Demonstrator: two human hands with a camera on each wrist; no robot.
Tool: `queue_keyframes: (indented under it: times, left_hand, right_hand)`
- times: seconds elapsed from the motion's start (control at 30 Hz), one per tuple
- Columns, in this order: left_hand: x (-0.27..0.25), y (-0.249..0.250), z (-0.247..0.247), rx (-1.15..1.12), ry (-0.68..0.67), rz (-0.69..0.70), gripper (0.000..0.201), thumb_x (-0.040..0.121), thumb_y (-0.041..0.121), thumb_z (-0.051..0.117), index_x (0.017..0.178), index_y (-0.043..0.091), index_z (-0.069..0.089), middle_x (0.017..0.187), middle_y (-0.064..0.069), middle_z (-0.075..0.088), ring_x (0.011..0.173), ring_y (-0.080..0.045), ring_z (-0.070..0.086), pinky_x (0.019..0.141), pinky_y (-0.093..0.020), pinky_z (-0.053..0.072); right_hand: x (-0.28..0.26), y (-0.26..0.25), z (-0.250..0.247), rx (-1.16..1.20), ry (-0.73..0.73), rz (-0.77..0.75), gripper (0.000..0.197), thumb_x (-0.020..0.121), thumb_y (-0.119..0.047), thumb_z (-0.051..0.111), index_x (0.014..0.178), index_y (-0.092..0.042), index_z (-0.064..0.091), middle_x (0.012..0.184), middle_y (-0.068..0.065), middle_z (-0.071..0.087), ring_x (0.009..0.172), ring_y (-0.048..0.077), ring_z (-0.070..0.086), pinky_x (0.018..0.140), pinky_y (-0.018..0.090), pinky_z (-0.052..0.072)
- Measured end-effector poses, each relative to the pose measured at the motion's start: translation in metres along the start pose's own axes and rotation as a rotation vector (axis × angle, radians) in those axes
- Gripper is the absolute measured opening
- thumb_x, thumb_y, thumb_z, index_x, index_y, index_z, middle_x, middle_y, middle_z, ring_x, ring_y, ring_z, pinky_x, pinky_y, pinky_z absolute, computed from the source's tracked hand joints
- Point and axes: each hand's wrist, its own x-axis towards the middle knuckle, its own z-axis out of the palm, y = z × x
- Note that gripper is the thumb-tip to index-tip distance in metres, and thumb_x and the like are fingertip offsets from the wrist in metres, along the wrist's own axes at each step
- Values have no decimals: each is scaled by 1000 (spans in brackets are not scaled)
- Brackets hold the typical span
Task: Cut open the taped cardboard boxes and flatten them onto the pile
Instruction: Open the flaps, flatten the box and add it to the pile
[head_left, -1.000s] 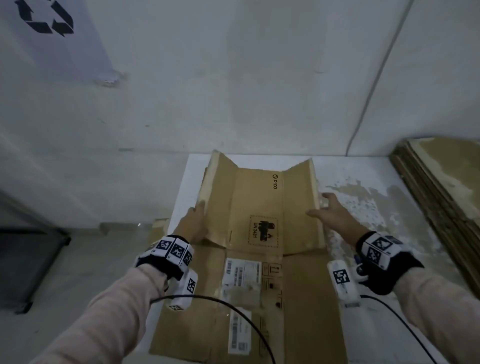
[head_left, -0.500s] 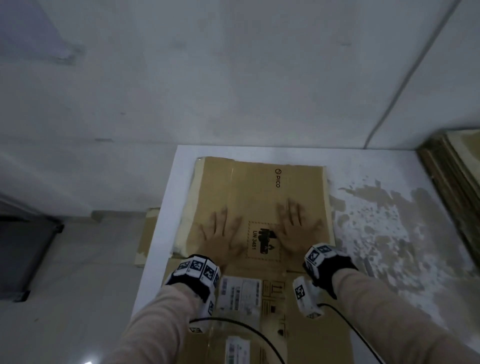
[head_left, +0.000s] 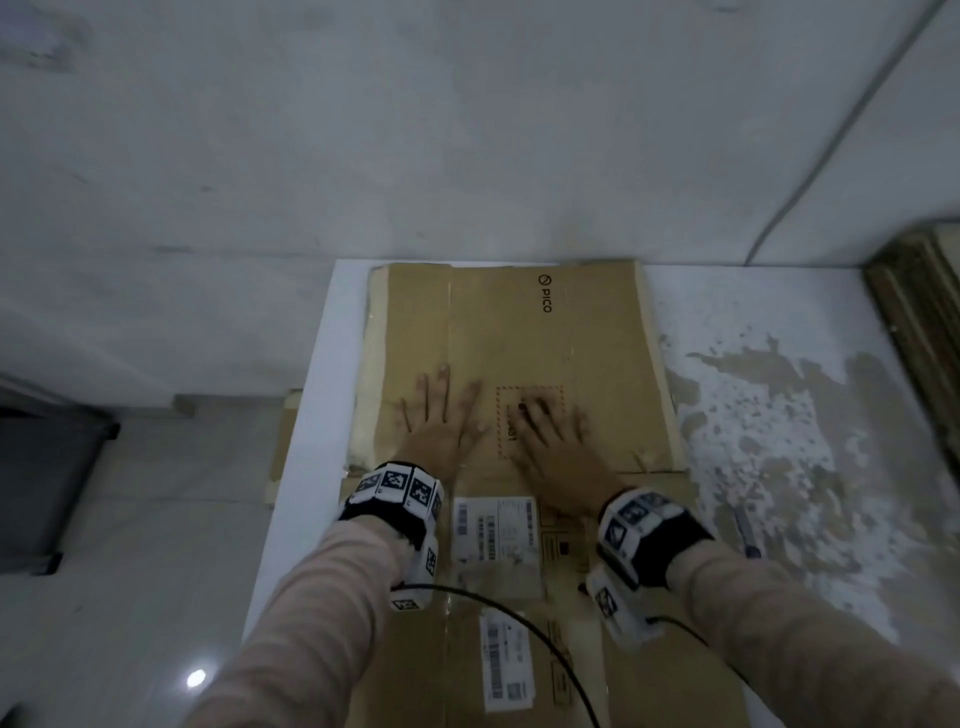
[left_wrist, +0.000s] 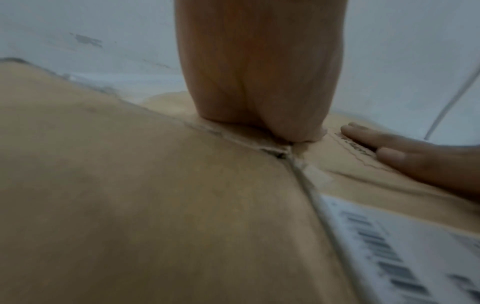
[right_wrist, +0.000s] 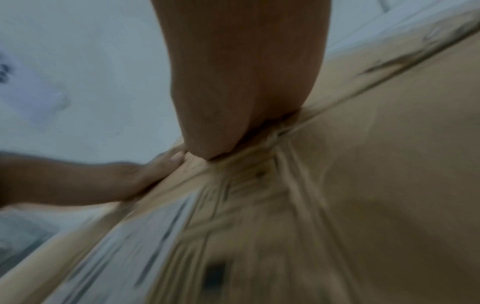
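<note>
White table (head_left: 779, 291) against a grey wall: flattened cardboard box (head_left: 519, 332) is pressed down by left hand (head_left: 436, 421) and right hand (head_left: 556, 441), fingers extended, nothing grasped.

Both arms reach forward in pink sleeves with black wrist bands. The left hand (head_left: 436, 426) lies flat, palm down, fingers (head_left: 428, 395) spread and straight. The right hand (head_left: 558, 452) lies flat just beside the left hand, fingers straight too, palm down.
</note>
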Motion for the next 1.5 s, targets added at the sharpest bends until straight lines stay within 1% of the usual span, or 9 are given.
queue_keyframes:
  times: [0.2,0.3,0.5,0.63,0.8,0.93,1.07,1.17,1.5]
  left_hand:
    - [-15,0,4,79,9,82,59,101,46,15,147,29,-19,155,-9,-26,144,-27,-21,113,-49,-11]
    - [-51,-3,15,147,-25,174,59,93,52,-2,141,27,-25,148,-8,-32,138,-21,-26,116,-48,-3]
    - [-142,-30,68,170,85,218,55,102,40,3,151,20,20,149,-13,37,136,-31,37,103,-52,36]
    - [-165,-33,79,99,139,241,53,101,45,5,152,30,3,151,-8,35,138,-25,26,108,-49,26]
    - [-167,-38,75,119,94,171,56,96,58,-1,149,39,-7,153,-8,31,136,-32,38,96,-60,38]
    - [-177,-37,72,34,87,-84,77,84,74,15,146,41,-16,157,-10,-22,146,-31,-11,113,-56,7]
    - [-184,-23,57,-238,181,-387,110,76,61,65,152,18,-2,154,-28,-3,141,-44,9,111,-53,20]
    - [-180,-13,38,-323,194,-488,115,70,45,80,150,12,3,145,-26,24,132,-42,28,104,-49,31]
    - [-180,8,-3,-950,620,-592,32,89,7,53,118,0,62,122,-19,61,112,-35,54,87,-34,41]
  right_hand:
    - [-47,-21,38,-64,10,-187,61,102,-48,4,150,-15,23,154,6,30,143,23,21,113,46,9]
    - [-48,-19,31,-61,46,-181,79,91,-58,-18,152,-16,10,158,2,3,147,19,4,117,45,1]
    - [-74,-46,31,25,10,11,99,71,-60,-37,153,-15,-3,160,10,-6,147,29,-6,113,45,-11]
    - [-103,-83,70,-71,67,-97,65,100,-45,-5,146,-10,26,151,11,36,141,29,29,113,54,19]
    - [-137,-46,65,69,47,54,98,67,-68,-36,151,-26,-9,160,4,-12,147,23,-12,115,50,-7]
    - [-173,-13,63,89,46,420,108,47,-77,-43,143,-30,-23,157,15,-19,144,43,-8,115,55,0]
    - [-196,-12,48,187,39,625,81,89,-71,24,151,-30,-9,155,28,-9,141,49,3,115,57,15]
    - [-195,-14,32,310,171,748,96,81,-53,66,151,-28,5,151,25,20,136,44,25,108,53,27]
    - [-225,13,10,876,701,622,15,95,-2,44,87,-15,47,73,-3,46,64,15,43,59,27,31]
